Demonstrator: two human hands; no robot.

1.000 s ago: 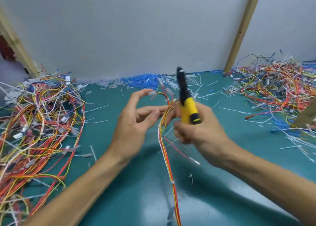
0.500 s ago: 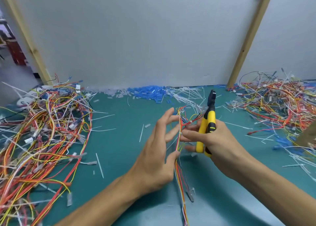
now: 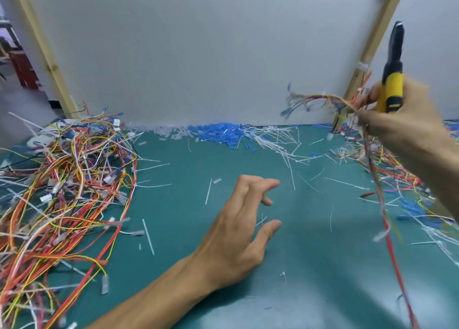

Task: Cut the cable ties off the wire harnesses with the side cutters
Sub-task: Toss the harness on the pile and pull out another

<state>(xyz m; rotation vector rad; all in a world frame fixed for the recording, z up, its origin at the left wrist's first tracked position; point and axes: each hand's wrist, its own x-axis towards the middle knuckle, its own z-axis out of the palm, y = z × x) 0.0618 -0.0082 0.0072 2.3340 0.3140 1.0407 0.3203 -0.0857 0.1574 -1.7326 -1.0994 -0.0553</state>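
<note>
side cutters (image 3: 392,85) 1; held wire harness (image 3: 385,223) 1; loose heaps 2 | right hand (image 3: 400,122): I grip the side cutters upright plus the wire harness, dangling below my fist | left hand (image 3: 238,234): spread, empty; left heap (image 3: 62,192) to its left; right heap (image 3: 397,177) under my right hand | change: left hand let go; right hand lifted away

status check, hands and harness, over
Left hand open over green mat. Right hand grips yellow-handled side cutters plus red-and-yellow wire harness, held up. Cut white ties litter mat, nothing blocking.
</note>
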